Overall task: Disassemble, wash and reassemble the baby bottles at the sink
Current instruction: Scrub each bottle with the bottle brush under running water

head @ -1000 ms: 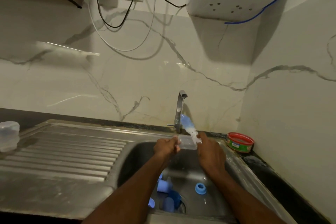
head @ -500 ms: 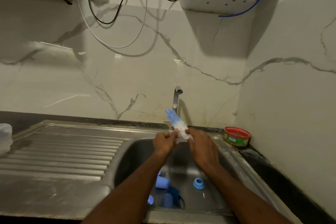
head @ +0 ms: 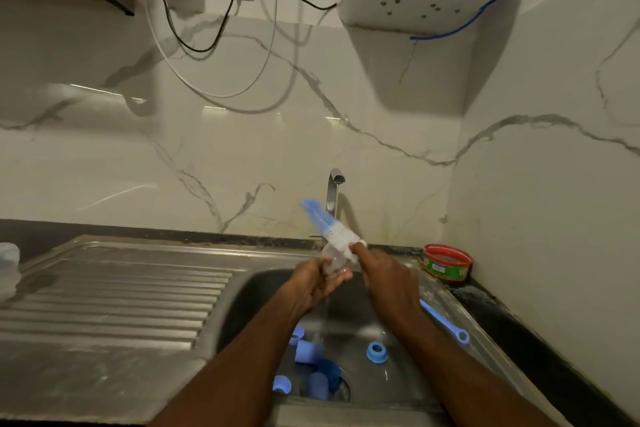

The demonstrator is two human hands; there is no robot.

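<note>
Two hands: both work above the sink (head: pixel 242 291), just in front of the tap (head: pixel 334 191).
Left hand (head: pixel 311 282): its fingers curl round a small clear bottle (head: pixel 333 258), held over the basin with the palm turned up.
Right hand (head: pixel 384 276): its fingers pinch the bottle brush (head: pixel 329 227) low on its white bristled part; the blue tip points up and to the left, outside the bottle.
Brush handle: a blue handle with a ring end (head: pixel 462 335) shows beyond the right forearm, by the sink's right rim; blur hides how it joins the bristled end.
Water: a thin stream falls below the hands into the basin.
Loose parts: a blue ring (head: pixel 376 352) lies on the basin floor; several blue caps (head: pixel 306 352) sit clustered around the drain.
Step, as I judge it: scrubbing the bottle, with the other pieces not yet washed or reassembled.
Risk, slipping: wet plastic in a light grip could drop into the basin onto the parts.
Risk, drain: the caps sit right at the drain opening, so running water could nudge one in.
Risk, splash: a fast brush stroke may flick water toward the socket and cables (head: pixel 194 35) on the wall.
Elsewhere: a red-rimmed tin (head: pixel 447 262) stands on the tabletop at the right corner; a clear container (head: pixel 8 263) sits at the far left of the draining board.
</note>
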